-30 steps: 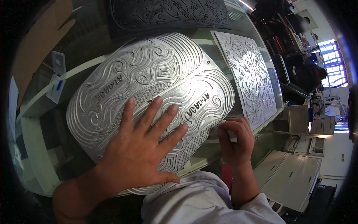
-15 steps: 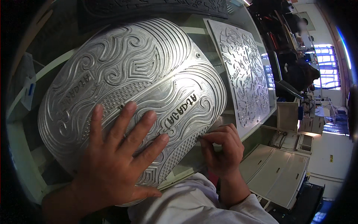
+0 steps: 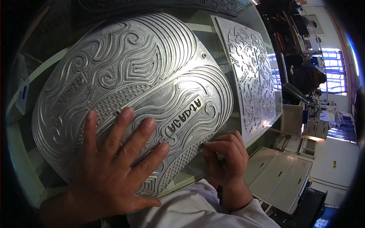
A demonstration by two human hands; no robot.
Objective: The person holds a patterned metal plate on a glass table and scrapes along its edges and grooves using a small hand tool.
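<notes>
A large silver metal plate (image 3: 144, 76), engraved with swirls, ridges, dots and raised lettering, lies tilted across the table. My left hand (image 3: 110, 167) rests flat on its lower part with fingers spread, holding nothing. My right hand (image 3: 226, 159) is at the plate's lower right rim, fingers pinched together against the dotted edge. Whether anything small is between those fingertips is hidden. A white sleeve (image 3: 190, 209) shows below my hands.
A flat rectangular plate (image 3: 253, 76) with fine engraving lies to the right of the big one. A dark patterned piece (image 3: 159, 4) lies at the far edge. Pale cabinets (image 3: 281, 178) stand lower right, with dark equipment and a bright window (image 3: 336, 70) beyond.
The view has closed in on the plate. My left hand has slid down and left on it. My right hand stays pinched at the lower right rim.
</notes>
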